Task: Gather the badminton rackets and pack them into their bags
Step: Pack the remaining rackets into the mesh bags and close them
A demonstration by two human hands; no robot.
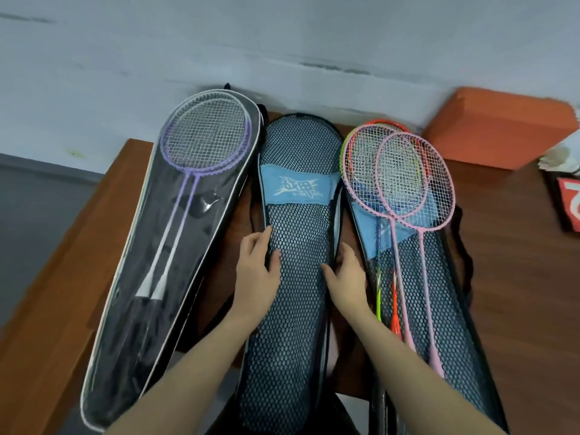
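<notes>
Both hands are grasping the middle mesh bag (pixel 295 277), the left hand (pixel 259 271) curling round its left edge, the right hand (pixel 346 274) its right edge. Pink rackets (pixel 414 180) are lying on the bag nearer the worktop's (pixel 518 262) right edge; purple rackets (pixel 204 133) are sitting inside the clear-fronted bag (pixel 150 277) along the left edge.

On the brown wooden table (pixel 518 277), three long racket bags lie side by side: clear-fronted black bag (pixel 131 309) left, blue mesh bag (pixel 292 324) centre, second mesh bag (pixel 439 309) right, with two pink-framed rackets (pixel 414 183) on it. An orange block (pixel 499 127) sits behind.
</notes>
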